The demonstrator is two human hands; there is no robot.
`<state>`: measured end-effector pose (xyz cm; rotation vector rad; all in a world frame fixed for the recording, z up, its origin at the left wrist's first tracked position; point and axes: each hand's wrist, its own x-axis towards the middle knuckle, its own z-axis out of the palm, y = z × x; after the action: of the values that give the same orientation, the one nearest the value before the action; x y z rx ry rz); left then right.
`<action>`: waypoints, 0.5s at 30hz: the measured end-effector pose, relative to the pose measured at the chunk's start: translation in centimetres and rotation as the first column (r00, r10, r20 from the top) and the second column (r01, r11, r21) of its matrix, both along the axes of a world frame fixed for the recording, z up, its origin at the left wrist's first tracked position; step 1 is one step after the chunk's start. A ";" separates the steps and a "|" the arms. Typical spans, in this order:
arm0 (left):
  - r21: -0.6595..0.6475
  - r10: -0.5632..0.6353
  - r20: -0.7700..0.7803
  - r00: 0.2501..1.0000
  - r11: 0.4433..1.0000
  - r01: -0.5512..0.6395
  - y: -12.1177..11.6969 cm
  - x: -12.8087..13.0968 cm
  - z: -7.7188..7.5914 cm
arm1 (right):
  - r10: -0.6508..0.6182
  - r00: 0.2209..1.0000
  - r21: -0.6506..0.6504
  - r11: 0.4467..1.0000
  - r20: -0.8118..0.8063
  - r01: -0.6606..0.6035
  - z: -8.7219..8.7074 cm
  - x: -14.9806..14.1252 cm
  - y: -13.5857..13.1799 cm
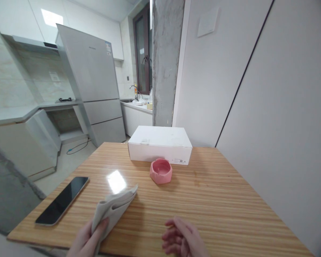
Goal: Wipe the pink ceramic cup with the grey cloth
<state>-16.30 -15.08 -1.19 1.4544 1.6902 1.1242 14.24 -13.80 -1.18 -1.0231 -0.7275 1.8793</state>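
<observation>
My left hand (88,238) grips a folded light grey cloth (114,207) between thumb and fingers, held over the table's near edge. The cloth's far end points forward and to the right. My right hand (184,238) is over the near middle of the table, its fingers loosely curled and apart, with nothing in them. Ahead of both hands sits a pink faceted ashtray (161,175), with nothing seen inside it. Left of the cloth lies a phone (62,201), its dark screen facing up.
A white box (160,144) stands behind the ashtray on the wood-grain table (216,200). A white wall (278,107) runs along the table's right side. Beyond the table are a grey fridge (93,71), a concrete pillar (168,64) and a kitchen counter with a sink.
</observation>
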 end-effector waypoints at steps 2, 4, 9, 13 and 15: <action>-0.042 0.001 0.070 0.998 0.999 0.002 1.1 4.3 1.1 | 0.033 0.970 -0.064 0.997 -0.242 -0.050 1.0 0.0 0.1; -0.055 -0.037 0.102 0.994 0.998 0.043 1.9 8.6 1.3 | 0.068 0.921 -0.068 0.993 -0.383 -0.101 1.8 0.4 0.3; 0.152 -0.628 -0.084 0.774 0.759 0.633 2.9 16.0 -0.5 | 0.066 0.877 -0.002 0.997 -0.476 -0.076 2.6 2.7 0.9; 0.088 -0.818 -0.330 0.472 0.471 0.878 3.4 18.0 -0.3 | -0.059 0.909 -0.159 0.987 -0.412 -0.007 1.9 4.2 1.2; 0.095 -0.825 -0.326 0.462 0.458 0.884 3.8 18.0 1.2 | -0.086 0.931 -0.216 0.976 -0.354 0.008 1.5 4.6 1.4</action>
<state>1.72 -11.28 0.03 2.2960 0.6444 0.5662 18.84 -12.40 0.28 -0.7779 -0.2888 2.0577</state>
